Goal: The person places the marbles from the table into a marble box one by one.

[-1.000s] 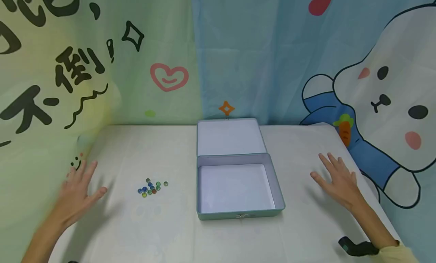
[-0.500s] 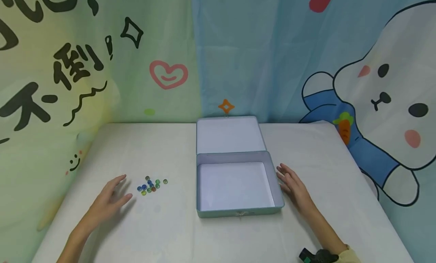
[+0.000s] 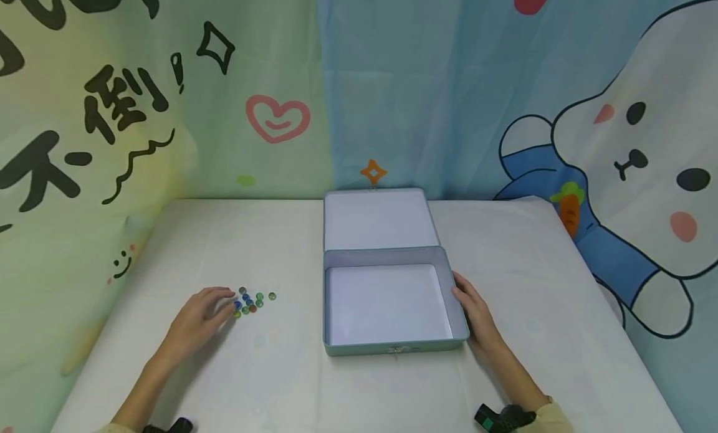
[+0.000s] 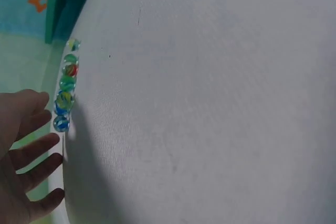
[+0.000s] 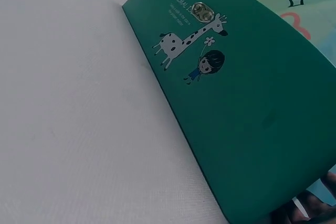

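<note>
Several glass marbles, blue, green, yellow and brownish red, lie in a loose cluster on the white tabletop. At the cluster's left edge is my left hand, its fingers spread and loosely bent. The left wrist view shows that hand beside the row of marbles, with no marble seen in its grasp. A green tin box stands with its lid raised, and I see nothing inside. My right hand rests against the box's right wall; its thumb is hidden.
Behind the table hangs a printed curtain with a cartoon rabbit and large lettering. The raised lid leans back toward it. A giraffe, a child and a metal clasp mark the box's green front.
My left hand has come in from the far left to the marbles. My right hand has moved left from the open table to the box's right side. Marbles and box look unmoved.
</note>
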Tool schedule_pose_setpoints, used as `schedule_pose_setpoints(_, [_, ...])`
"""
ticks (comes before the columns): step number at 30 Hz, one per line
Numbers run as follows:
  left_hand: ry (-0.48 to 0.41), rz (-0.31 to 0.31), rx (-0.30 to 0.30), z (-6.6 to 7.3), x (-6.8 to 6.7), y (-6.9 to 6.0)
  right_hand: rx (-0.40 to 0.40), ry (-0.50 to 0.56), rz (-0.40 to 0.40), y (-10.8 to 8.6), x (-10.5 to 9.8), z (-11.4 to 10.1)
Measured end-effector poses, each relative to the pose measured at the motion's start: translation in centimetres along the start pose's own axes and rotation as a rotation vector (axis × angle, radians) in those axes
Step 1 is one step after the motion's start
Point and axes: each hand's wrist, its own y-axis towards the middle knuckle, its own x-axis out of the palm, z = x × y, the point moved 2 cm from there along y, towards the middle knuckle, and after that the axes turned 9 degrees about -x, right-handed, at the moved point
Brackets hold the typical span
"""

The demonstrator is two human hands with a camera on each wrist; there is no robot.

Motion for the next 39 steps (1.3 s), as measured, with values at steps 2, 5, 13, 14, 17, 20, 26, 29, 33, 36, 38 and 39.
schedule_pose_setpoints(2, [0.036,0.004,-0.001,0.3,0.1,0.2,0.014,0.011,0.007,0.0,0.1,0.1])
schedule_pose_setpoints(5, [0.078,0.011,0.003,0.5,0.2,0.4,0.014,0.018,0.010,0.0,0.1,0.1])
schedule_pose_setpoints(13, [0.113,0.030,-0.005,0.9,0.4,0.9,0.046,0.034,0.029,-0.2,0.0,0.5])
schedule_pose_setpoints(14, [0.115,0.032,-0.007,0.9,0.4,1.0,0.045,0.034,0.029,-0.3,0.0,0.5])
schedule_pose_setpoints(17, [0.116,0.026,-0.012,1.0,0.5,1.0,0.038,0.034,0.026,-0.3,0.1,0.5])
schedule_pose_setpoints(20, [0.097,0.009,-0.022,1.0,0.3,1.1,0.035,0.039,0.025,-0.4,0.2,0.5])
schedule_pose_setpoints(26, [-0.002,0.050,-0.067,1.5,-0.4,1.3,0.031,0.057,0.021,-0.5,0.4,0.7])
schedule_pose_setpoints(29, [-0.047,0.117,-0.039,1.9,-0.7,1.3,0.027,0.061,0.024,-0.5,0.4,0.9])
schedule_pose_setpoints(33, [-0.092,0.164,0.001,3.0,-0.9,1.3,0.026,0.059,0.034,-0.5,0.4,1.0])
schedule_pose_setpoints(36, [-0.138,0.143,0.016,4.0,-0.8,1.3,0.034,0.065,0.037,-0.5,0.4,1.0])
schedule_pose_setpoints(38, [-0.177,0.111,0.025,4.7,-0.6,1.2,0.043,0.067,0.041,-0.4,0.4,1.0])
schedule_pose_setpoints(39, [-0.186,0.097,0.029,5.1,-0.4,1.2,0.048,0.069,0.042,-0.4,0.5,1.0])
